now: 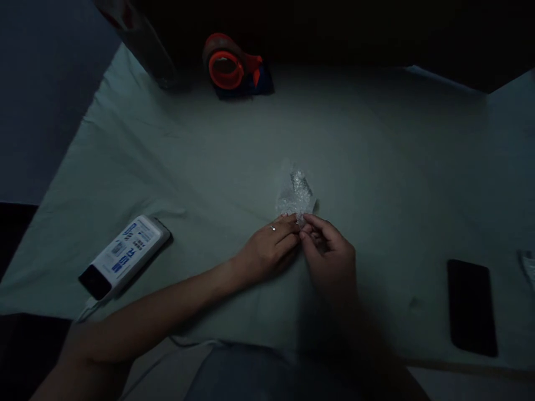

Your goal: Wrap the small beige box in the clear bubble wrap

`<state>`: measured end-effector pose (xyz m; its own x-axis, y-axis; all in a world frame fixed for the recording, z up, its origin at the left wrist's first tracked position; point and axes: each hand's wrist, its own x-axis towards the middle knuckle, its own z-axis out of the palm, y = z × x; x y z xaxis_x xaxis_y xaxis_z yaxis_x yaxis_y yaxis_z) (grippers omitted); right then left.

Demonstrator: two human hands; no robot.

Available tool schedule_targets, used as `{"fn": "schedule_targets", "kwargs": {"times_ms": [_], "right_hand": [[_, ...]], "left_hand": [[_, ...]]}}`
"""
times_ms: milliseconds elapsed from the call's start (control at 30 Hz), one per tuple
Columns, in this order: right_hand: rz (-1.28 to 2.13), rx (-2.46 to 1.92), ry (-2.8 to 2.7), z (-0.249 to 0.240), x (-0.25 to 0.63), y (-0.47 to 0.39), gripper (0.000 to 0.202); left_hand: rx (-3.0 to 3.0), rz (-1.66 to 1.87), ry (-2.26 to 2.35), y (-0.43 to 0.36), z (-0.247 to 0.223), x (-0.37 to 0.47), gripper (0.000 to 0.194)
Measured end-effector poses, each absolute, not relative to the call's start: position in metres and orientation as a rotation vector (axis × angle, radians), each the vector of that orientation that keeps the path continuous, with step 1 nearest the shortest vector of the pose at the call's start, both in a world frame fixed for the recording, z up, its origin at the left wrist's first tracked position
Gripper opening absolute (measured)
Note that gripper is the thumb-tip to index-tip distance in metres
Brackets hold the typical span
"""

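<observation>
A small crumpled piece of clear bubble wrap (297,189) lies on the pale green cloth (368,167) in the middle of the head view. My left hand (271,245), with a ring on one finger, rests palm down at the near edge of the wrap, its fingers stretched over it. From the right, my right hand (330,250) pinches the wrap's near end between thumb and index finger. The two hands meet at the fingertips. Whether anything is inside the wrap cannot be made out in the dim light.
An orange tape dispenser (225,69) stands at the back, next to a tall dark cylinder-like object (150,50). At left lies a white power bank (129,250) with a cable (86,306). A black phone (472,306) lies at right. Something dark borders the cloth's far side.
</observation>
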<state>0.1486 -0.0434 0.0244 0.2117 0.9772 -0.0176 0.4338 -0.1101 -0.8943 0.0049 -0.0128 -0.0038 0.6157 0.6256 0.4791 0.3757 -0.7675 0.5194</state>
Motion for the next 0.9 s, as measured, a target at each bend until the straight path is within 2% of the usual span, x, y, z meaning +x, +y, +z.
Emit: {"fn": "schedule_targets", "kwargs": {"times_ms": [233, 400, 500, 633, 833, 900], "right_hand": [[0.512, -1.513, -1.692, 0.024, 0.148, -0.046, 0.03], [0.598, -1.435, -1.731, 0.021, 0.156, -0.06, 0.041], [0.573, -1.446, -1.755, 0.016, 0.16, -0.06, 0.041], [0.462, -1.405, -1.841, 0.011, 0.161, -0.051, 0.026], [0.489, -1.296, -1.919, 0.01, 0.165, -0.044, 0.032], [0.492, -1.306, -1.916, 0.01, 0.166, -0.042, 0.028]], "left_hand": [[2.342, 0.939, 0.669, -0.012, -0.005, -0.011, 0.028], [2.252, 0.963, 0.569, -0.001, -0.009, -0.016, 0.032], [2.237, 1.029, 0.619, 0.003, -0.01, -0.013, 0.025], [2.1, 1.062, 0.723, 0.002, -0.008, -0.011, 0.015], [2.039, 1.078, 0.767, 0.0, -0.007, -0.011, 0.02], [2.038, 1.114, 0.806, 0.0, -0.007, -0.01, 0.017]]}}
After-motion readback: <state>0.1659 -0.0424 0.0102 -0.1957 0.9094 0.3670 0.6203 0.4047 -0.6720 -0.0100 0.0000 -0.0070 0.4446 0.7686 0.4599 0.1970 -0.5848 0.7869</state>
